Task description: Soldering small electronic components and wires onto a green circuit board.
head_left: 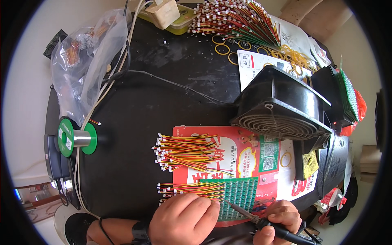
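Left hand (183, 218): lower middle of the frame, lying palm-down with fingers curled on the near bundle of wires (192, 190), pinning their ends against the green circuit board (239, 196) so they stay put.
Right hand (279, 220): lower right, closed around the soldering iron (261, 222), held like a pen; its tip slants up-left to the board's near edge, just beside the left fingertips.
Circuit board: flat on a red printed sheet (241, 157), which seems to spare the desk (163, 94) from heat.
Second wire bundle (185, 151): just beyond on the same sheet, connectors facing left, within easy reach.
Solder spool (75, 136): green, left of the frame, lying on its side.
Fan (281, 110): black, right of centre, tilted with its grille toward the work, likely for fumes.
Plastic bag (87, 61): upper left, with more wires inside.
Far wire heap (237, 18): top edge, with yellow rubber bands (286, 53) scattered beside it.
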### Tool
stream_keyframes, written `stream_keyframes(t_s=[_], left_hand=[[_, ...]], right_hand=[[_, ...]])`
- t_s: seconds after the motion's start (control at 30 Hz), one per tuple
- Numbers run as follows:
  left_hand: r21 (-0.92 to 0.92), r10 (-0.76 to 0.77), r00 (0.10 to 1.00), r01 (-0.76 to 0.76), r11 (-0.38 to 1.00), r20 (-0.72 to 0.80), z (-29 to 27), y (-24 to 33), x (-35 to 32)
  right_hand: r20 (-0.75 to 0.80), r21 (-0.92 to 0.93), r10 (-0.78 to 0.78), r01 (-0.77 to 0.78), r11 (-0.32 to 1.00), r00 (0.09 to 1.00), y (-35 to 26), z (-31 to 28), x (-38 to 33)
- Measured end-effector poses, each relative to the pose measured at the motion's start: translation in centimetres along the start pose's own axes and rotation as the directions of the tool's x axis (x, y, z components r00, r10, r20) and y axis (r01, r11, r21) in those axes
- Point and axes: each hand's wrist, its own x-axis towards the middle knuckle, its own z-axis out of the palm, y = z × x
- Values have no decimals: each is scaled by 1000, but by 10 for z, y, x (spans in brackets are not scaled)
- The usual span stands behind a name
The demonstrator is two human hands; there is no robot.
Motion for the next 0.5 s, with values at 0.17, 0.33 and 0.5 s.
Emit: stream_keyframes(t_s=[0.17, 0.33, 0.5], left_hand=[[1, 60, 996, -60, 998, -72, -1, 4, 2], [139, 99, 993, -89, 986, -68, -1, 11, 0], [101, 67, 996, -62, 993, -54, 0, 10, 0]], right_hand=[[12, 4, 2, -2, 1000, 1000, 0, -4, -2], [40, 7, -6, 6, 1000, 999, 1, -6, -2], [76, 10, -12, 12, 1000, 997, 0, -10, 0]])
